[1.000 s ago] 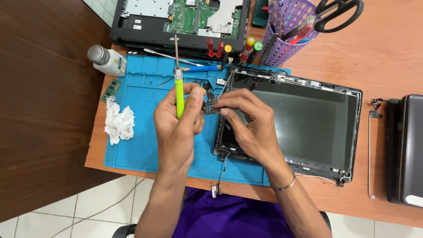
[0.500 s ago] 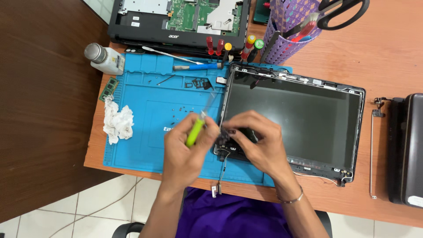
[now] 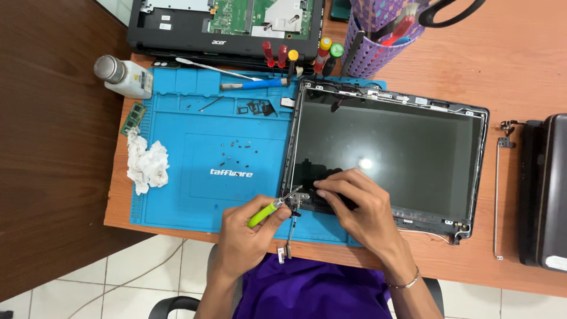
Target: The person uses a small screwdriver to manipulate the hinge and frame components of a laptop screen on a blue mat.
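Observation:
A laptop screen panel in its dark frame lies face up, partly on a blue work mat. My left hand grips a green-handled screwdriver, its tip at the panel's near left corner by the hinge. My right hand presses its fingers down on that same lower left corner of the panel. A thin cable hangs from the corner over the desk edge.
An opened laptop base sits at the back, with several screwdrivers along it. A white bottle, a crumpled tissue, small screws, a purple tool cup, a loose hinge bar and a dark case are around.
Both hands have moved down from the panel's upper left area to its near left corner. The screwdriver went from upright to lying low and pointing right.

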